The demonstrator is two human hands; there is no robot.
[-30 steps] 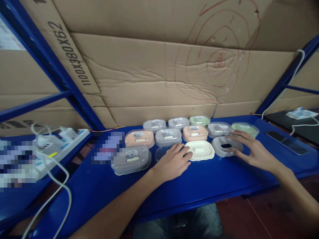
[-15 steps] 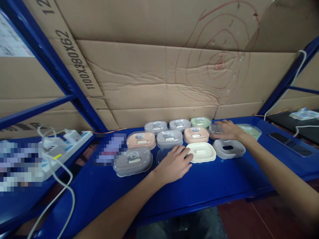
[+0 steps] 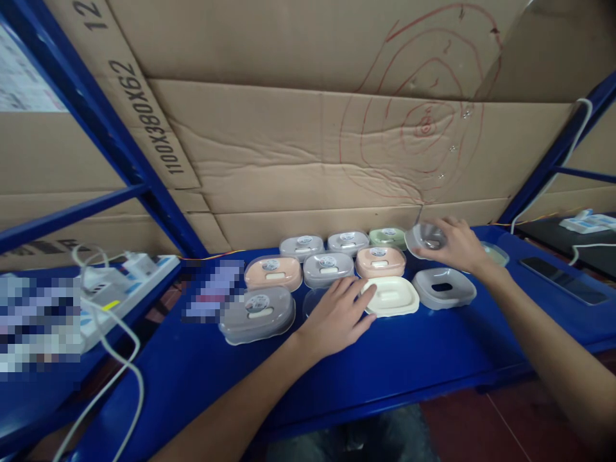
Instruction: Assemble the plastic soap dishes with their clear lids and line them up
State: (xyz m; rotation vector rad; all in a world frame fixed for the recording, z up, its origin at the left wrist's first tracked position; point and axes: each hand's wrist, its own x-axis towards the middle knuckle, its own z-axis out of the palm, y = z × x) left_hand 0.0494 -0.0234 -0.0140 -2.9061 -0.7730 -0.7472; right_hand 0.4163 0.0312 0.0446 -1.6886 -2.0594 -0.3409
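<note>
My right hand [image 3: 459,244] grips a clear plastic lid [image 3: 423,239], tilted up off the table at the back right. Below it lies a grey soap box part [image 3: 443,290] with a dark oval opening. My left hand [image 3: 339,314] has its fingers spread, the tips at the left edge of a cream-coloured tray [image 3: 392,296]. Partly hidden behind that hand is another clear lid [image 3: 310,299]. To the left is a grey soap box [image 3: 260,313] under a clear lid. Peach soap boxes [image 3: 273,274], grey soap boxes [image 3: 328,268] and a green soap box [image 3: 389,237] stand in rows behind.
The blue table [image 3: 385,366] meets a cardboard wall [image 3: 269,147] with red drawn rings. A dark phone [image 3: 563,280] lies at the right. White power strips [image 3: 129,292] with cables are at the left. A clear lid over pale green [image 3: 495,255] sits beyond my right wrist.
My right hand has raised the clear lid from the table and tilted it, moving slightly up and right. My left hand has barely shifted at the cream tray.
</note>
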